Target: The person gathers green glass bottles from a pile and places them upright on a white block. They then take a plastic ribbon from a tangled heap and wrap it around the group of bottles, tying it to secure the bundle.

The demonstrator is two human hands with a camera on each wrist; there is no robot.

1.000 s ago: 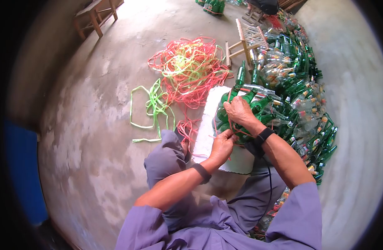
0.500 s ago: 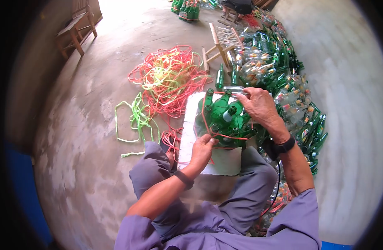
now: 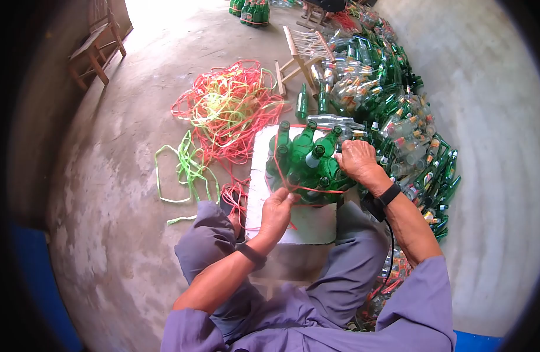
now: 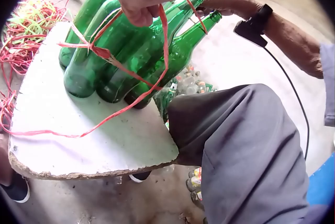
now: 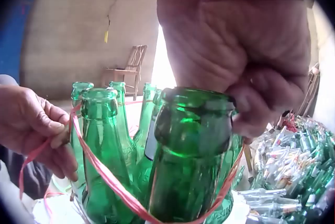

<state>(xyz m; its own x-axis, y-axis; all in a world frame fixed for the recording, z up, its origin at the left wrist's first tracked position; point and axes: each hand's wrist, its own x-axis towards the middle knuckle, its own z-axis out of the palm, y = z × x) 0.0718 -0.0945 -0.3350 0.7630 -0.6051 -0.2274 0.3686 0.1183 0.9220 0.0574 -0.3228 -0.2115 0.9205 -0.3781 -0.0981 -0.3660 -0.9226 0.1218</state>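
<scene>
Several green glass bottles (image 3: 303,141) stand bunched upright on a white board (image 3: 308,229) in front of the person. A red plastic strap (image 5: 107,174) runs round their necks, and a second band with a knot (image 4: 99,51) circles them lower down. At the near left side of the bunch, the left hand (image 3: 274,212) pinches the strap between thumb and fingers, a loose end trailing below. Over on the right side, the right hand (image 3: 361,159) has curled fingers beside a bottle neck, where the strap runs up to its fingertips.
A tangled heap of red and green straps (image 3: 229,108) lies on the floor ahead, with a loose green strap (image 3: 191,167) nearer. Piled bottles (image 3: 393,111) line the right wall. A wooden folding stool (image 3: 299,61), a chair (image 3: 97,50) and bundled bottles (image 3: 255,13) stand farther off.
The right hand moved from above the bunch out to its right side, drawing the strap round the necks. The left hand stays at the near left. The head view shifted.
</scene>
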